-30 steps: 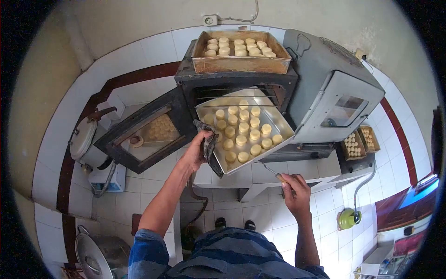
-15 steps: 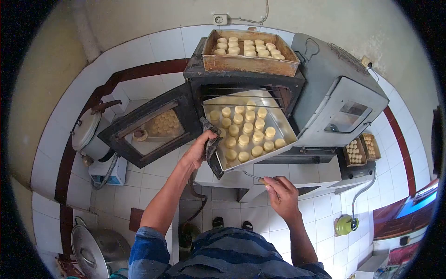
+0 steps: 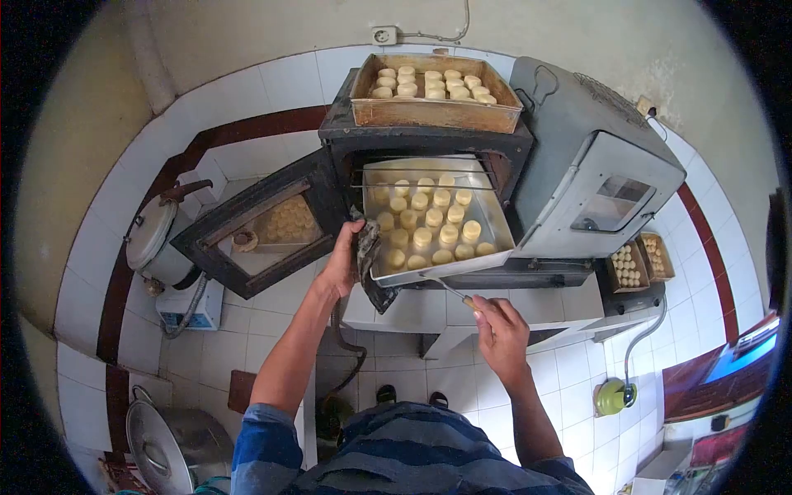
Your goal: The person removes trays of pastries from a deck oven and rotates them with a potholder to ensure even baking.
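Observation:
A metal baking tray (image 3: pixel 497 221) with several rows of pale round dough pieces (image 3: pixel 441 196) is partly inside the black oven (image 3: pixel 425 142), its front end sticking out. My left hand (image 3: pixel 338 262) is closed around a dark, worn cloth (image 3: pixel 369 254) at the tray's front left corner. In my right hand (image 3: pixel 502 332) is a tool with a wooden handle and thin metal shaft (image 3: pixel 450 289). Its tip is at the tray's front edge; the tip's shape is hard to make out. The oven door (image 3: pixel 330 183) hangs open at the left, close to my left hand.
On the oven top sits another baking tray (image 3: pixel 437 115) of dough pieces. A grey metal oven (image 3: pixel 569 165) stands to the right, with two small filled trays (image 3: pixel 631 285) beyond it. At left are a lidded pot (image 3: pixel 153 235) and a large pot (image 3: pixel 177 441). A green gas cylinder (image 3: pixel 609 398) stands right.
The tray has swung straighter in the oven opening, its front right corner shifting left. My left hand and the cloth have moved left and slightly up; the tool still meets the front edge.

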The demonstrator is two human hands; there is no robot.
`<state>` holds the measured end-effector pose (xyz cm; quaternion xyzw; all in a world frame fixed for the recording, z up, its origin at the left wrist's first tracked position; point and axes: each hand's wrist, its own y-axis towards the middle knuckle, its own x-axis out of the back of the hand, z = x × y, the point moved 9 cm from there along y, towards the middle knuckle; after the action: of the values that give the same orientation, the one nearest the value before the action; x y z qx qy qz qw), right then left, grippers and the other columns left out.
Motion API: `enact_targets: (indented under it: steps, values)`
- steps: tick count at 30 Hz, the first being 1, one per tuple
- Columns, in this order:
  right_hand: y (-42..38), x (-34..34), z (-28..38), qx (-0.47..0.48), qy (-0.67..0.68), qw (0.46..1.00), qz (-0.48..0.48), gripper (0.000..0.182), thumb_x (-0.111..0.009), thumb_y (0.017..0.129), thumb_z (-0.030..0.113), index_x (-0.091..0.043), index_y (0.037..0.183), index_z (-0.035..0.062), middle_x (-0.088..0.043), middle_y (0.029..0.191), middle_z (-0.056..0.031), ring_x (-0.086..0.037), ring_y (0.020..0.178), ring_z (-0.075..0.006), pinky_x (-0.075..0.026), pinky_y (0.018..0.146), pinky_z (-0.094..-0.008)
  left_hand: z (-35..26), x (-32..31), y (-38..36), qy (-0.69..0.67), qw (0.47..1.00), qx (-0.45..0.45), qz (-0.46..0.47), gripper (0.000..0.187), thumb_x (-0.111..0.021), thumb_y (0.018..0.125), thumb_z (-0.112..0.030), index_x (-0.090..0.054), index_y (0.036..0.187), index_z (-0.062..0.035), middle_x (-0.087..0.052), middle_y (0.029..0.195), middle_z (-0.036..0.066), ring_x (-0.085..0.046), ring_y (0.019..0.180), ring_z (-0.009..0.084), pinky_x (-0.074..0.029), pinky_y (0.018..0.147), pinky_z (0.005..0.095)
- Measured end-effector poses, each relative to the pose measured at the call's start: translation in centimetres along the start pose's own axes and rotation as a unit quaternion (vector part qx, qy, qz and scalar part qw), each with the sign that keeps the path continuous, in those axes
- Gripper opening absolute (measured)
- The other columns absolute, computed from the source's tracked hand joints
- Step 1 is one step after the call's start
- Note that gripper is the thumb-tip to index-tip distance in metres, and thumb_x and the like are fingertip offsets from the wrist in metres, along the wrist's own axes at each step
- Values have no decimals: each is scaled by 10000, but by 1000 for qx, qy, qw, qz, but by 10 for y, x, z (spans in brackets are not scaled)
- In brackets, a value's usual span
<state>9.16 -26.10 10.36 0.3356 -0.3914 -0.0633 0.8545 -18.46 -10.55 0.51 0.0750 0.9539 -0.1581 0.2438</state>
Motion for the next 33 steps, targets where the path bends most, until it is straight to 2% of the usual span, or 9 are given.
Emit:
enact_targets:
  steps: [4, 7, 10, 16, 20, 24, 27, 29, 33]
  values:
    - [13, -15, -1, 13, -8, 1000, -12, 277, -685, 864, 39, -703, 1141, 56, -646, 921, -106, -659, 792, -292, -548, 694, -404, 3, 2, -20, -31, 999, -3, 12, 692, -557, 864, -637, -603, 1320, -118, -661, 1263, 54, -613, 1149, 229, -454, 1023, 400]
    - [24, -25, -2, 20, -5, 999, -25, 284, -689, 859, 41, -701, 1142, 58, -644, 916, -102, -657, 788, -296, -542, 684, -412, 13, 9, -35, -70, 997, 20, 29, 695, -549, 875, -616, -614, 1298, -68, -675, 1244, 72, -622, 1138, 246, -465, 1009, 403]
    - [34, -30, -2, 21, -2, 999, -30, 284, -687, 859, 42, -700, 1143, 58, -640, 911, -104, -653, 785, -304, -537, 678, -420, 23, 17, -52, -127, 992, -2, -7, 722, -529, 874, -622, -598, 1322, -60, -659, 1280, 78, -613, 1162, 256, -459, 1014, 403]
    - [54, -38, -12, -9, -20, 999, -34, 271, -672, 868, 48, -703, 1137, 66, -632, 900, -105, -647, 780, -315, -533, 673, -425, 48, 5, -96, -189, 981, -10, -42, 751, -490, 873, -622, -559, 1369, -63, -627, 1334, 67, -594, 1196, 256, -454, 1014, 408]
    - [64, -38, -22, -13, -46, 998, -49, 268, -659, 877, 51, -707, 1139, 79, -626, 893, -103, -645, 772, -329, -530, 661, -432, 60, -6, -109, -225, 974, -27, -5, 656, -532, 868, -557, -569, 1343, -107, -641, 1294, 58, -605, 1191, 253, -491, 961, 405]
    - [75, -37, -33, -35, -57, 996, -52, 277, -656, 878, 48, -708, 1146, 90, -624, 894, -105, -644, 753, -339, -533, 655, -436, 69, -11, -118, -251, 968, -19, -19, 620, -545, 864, -517, -562, 1338, -118, -639, 1285, 46, -614, 1179, 255, -505, 943, 409]
    - [83, -41, -42, -24, -52, 996, -68, 285, -655, 882, 59, -704, 1160, 98, -619, 907, -109, -644, 740, -346, -537, 653, -437, 70, -15, -119, -236, 972, -12, -8, 617, -544, 856, -495, -548, 1344, -118, -632, 1287, 34, -637, 1135, 246, -531, 868, 410]
    - [88, -40, -43, -18, -66, 994, -88, 246, -654, 893, 41, -712, 1130, 72, -633, 913, -125, -636, 732, -334, -524, 661, -410, 63, -24, -122, -256, 966, -15, -39, 604, -541, 848, -477, -541, 1339, -125, -635, 1260, 23, -659, 1068, 227, -538, 751, 390]
    - [94, -45, -55, -48, -72, 993, -78, 246, -655, 894, 45, -710, 1132, 76, -639, 923, -122, -648, 766, -336, -531, 678, -410, 68, -19, -115, -235, 972, -10, -2, 585, -542, 841, -464, -546, 1320, -129, -638, 1238, 17, -663, 1036, 215, -525, 688, 384]
